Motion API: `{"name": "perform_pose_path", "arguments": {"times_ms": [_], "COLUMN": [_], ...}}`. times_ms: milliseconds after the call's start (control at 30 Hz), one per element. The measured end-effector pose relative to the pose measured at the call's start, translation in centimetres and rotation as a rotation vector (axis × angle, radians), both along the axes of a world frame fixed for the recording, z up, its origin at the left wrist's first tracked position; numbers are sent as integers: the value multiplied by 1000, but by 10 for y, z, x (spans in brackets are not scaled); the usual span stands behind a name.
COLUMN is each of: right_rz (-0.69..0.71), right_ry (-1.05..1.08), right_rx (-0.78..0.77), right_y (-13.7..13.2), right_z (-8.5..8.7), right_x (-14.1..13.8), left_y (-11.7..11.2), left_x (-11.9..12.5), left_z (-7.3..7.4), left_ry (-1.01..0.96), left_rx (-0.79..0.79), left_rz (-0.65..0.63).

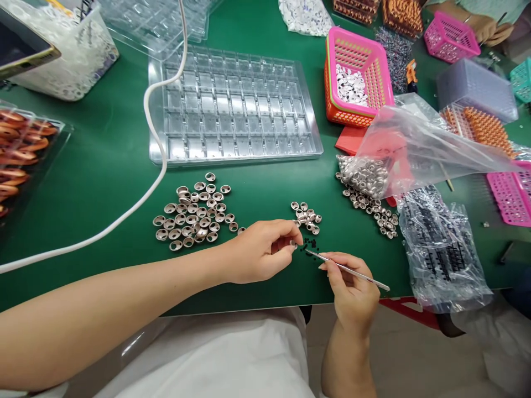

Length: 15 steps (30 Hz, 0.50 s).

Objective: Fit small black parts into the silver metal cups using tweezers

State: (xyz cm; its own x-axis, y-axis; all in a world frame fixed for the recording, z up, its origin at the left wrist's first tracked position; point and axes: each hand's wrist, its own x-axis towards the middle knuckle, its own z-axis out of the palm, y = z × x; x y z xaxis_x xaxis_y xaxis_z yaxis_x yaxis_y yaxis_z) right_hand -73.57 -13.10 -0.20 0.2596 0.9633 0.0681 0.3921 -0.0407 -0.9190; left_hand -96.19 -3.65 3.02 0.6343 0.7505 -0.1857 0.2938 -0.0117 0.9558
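Observation:
My left hand point(267, 249) is closed, pinching a small silvery metal cup-shaped part point(293, 244) at its fingertips. My right hand point(352, 284) grips a pair of slim metal tweezers point(357, 272), whose tip points left into a scatter of tiny black pieces point(311, 243) on the green table. Whether the tips hold a piece is too small to tell. Just beyond the left fingertips lies a small cluster of metal parts point(306, 214). A larger group of similar metal cups point(199, 213) spreads left of it, behind my left forearm.
A clear compartment tray point(232, 105) lies ahead, with a white cable point(153, 124) crossing its left side. At right are stacked baskets point(373, 72), a plastic bag of metal parts point(369, 174) and a bag of black parts point(443, 249). Another person's hands point(489, 30) show at top right.

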Motion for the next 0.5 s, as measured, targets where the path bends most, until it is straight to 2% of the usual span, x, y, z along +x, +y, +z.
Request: {"name": "perform_pose_path", "arguments": {"times_ms": [167,367,500], "right_rz": [53,4,36], "right_ry": [1,-12,-47], "right_rx": [5,58,58], "right_y": [0,1,3], "right_z": [3,5,4], "right_x": [-2,1,1], "left_y": [0,0,0], "left_x": [0,1,1], "left_z": [-2,-1,0], "left_ry": [-7,-6,-3], "left_rx": [-1,-11,-19], "left_rz": [13,9,10]}}
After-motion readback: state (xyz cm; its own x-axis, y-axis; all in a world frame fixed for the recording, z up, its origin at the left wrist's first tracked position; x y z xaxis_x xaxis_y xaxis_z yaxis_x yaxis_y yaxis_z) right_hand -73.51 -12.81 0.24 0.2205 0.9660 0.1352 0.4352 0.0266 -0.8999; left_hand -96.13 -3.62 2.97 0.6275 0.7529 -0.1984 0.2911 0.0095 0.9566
